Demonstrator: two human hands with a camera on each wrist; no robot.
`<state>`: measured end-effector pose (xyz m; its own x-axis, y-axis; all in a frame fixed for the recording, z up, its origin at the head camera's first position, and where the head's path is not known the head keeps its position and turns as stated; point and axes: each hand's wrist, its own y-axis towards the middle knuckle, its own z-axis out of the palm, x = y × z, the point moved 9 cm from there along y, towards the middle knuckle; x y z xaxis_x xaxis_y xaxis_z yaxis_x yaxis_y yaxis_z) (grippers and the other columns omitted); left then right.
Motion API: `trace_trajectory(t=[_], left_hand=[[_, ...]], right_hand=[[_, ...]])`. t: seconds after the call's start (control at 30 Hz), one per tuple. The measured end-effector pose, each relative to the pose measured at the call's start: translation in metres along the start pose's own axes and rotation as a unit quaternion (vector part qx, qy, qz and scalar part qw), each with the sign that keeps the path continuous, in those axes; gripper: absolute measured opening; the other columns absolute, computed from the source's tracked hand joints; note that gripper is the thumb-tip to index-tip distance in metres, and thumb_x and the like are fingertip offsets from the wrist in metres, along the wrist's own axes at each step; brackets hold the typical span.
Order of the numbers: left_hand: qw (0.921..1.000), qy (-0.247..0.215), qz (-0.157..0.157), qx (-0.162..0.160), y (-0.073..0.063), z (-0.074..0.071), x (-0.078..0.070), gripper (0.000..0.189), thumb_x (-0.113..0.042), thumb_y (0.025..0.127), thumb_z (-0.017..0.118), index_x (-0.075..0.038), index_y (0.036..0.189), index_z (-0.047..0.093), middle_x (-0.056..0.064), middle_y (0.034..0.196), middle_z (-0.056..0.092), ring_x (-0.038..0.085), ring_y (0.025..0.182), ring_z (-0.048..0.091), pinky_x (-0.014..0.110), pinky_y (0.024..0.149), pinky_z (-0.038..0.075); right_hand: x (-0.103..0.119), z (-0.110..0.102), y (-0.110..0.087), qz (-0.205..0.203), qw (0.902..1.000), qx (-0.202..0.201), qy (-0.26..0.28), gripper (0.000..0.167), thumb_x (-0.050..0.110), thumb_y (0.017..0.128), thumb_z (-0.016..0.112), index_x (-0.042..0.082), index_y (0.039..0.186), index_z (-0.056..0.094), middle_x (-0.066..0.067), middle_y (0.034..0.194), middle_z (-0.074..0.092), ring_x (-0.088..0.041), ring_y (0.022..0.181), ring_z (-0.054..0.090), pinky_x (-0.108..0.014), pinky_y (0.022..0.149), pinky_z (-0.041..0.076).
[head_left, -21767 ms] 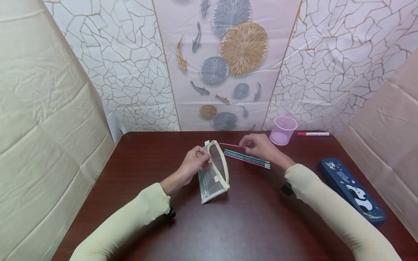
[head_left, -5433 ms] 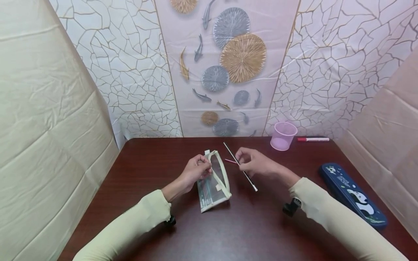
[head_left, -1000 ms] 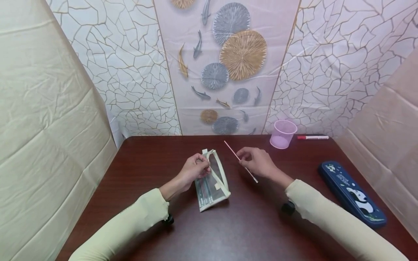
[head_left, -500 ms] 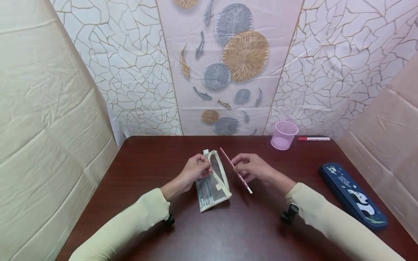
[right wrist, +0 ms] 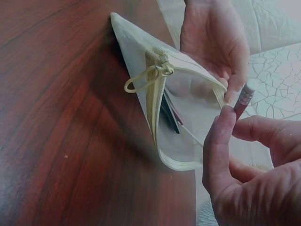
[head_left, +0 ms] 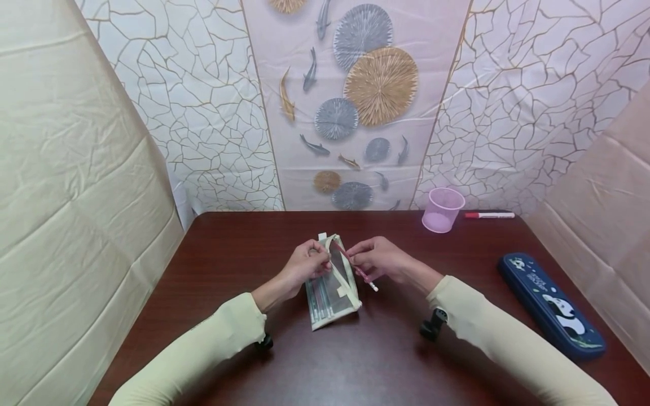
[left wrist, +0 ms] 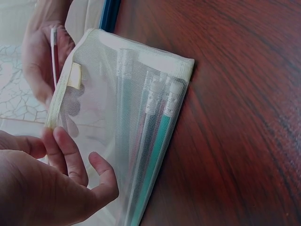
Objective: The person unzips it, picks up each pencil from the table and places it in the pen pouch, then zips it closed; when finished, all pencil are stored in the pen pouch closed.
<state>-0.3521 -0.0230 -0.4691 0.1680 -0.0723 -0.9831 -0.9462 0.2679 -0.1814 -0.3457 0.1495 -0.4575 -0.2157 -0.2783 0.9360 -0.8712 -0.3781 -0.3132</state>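
My left hand [head_left: 306, 260] pinches the cream zipper edge of a see-through mesh pencil case [left wrist: 106, 61], holding its mouth apart. Several pencils [left wrist: 163, 123], teal and pink ones among them, show through the mesh with their eraser ends at the case's bottom corner. In my right hand [head_left: 380, 258] a pink pencil [head_left: 361, 274] with a white eraser is pinched. Its far end reaches into the case's opening, and the eraser end [right wrist: 245, 93] points back toward me. The right wrist view shows the zipper pull [right wrist: 160, 70] and dark pencil tips inside the mouth.
A pink cup [head_left: 443, 211] stands at the back right, with a red and white marker [head_left: 490, 215] lying beside it. Toward the right edge lies a dark blue panda case [head_left: 553, 307]. Patterned cloth hangs behind the brown table [head_left: 325, 361].
My right hand has moved left with the pink pencil, bringing its tip into the case's mouth. Earlier, several pencils lay on the table; they have left it. The left hand keeps its hold.
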Motion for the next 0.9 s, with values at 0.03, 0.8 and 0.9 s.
trace_trajectory(t=[0.03, 0.8, 0.9], left_hand=[[1.0, 0.001, 0.0, 0.002, 0.0, 0.0, 0.0, 0.008, -0.006, 0.1, 0.062, -0.012, 0.1, 0.056, -0.002, 0.075, 0.069, 0.009, 0.074, 0.07, 0.034, 0.079, 0.061], [0.9996, 0.009, -0.014, 0.021, 0.005, 0.009, 0.003, 0.006, -0.008, 0.099, 0.062, -0.012, 0.099, 0.057, -0.002, 0.078, 0.07, 0.009, 0.074, 0.069, 0.037, 0.085, 0.062], [0.9997, 0.006, -0.013, 0.019, 0.005, 0.008, 0.003, 0.005, -0.008, 0.099, 0.061, -0.01, 0.102, 0.057, -0.002, 0.078, 0.07, 0.01, 0.074, 0.069, 0.041, 0.089, 0.062]], right_hand=[[0.0, 0.0, 0.001, 0.0, 1.0, -0.003, -0.003, 0.041, 0.005, 0.1, 0.064, -0.012, 0.137, 0.059, -0.007, 0.079, 0.071, -0.014, 0.069, 0.069, -0.029, 0.059, 0.06], [-0.007, 0.019, 0.019, -0.021, 0.9978, 0.003, -0.062, 0.027, 0.006, 0.098, 0.066, -0.006, 0.122, 0.068, -0.004, 0.086, 0.072, -0.016, 0.07, 0.065, -0.028, 0.055, 0.057], [-0.005, 0.016, 0.019, -0.036, 0.9952, -0.011, -0.09, 0.024, 0.013, 0.1, 0.067, -0.003, 0.117, 0.072, -0.007, 0.083, 0.072, -0.014, 0.062, 0.063, -0.026, 0.051, 0.052]])
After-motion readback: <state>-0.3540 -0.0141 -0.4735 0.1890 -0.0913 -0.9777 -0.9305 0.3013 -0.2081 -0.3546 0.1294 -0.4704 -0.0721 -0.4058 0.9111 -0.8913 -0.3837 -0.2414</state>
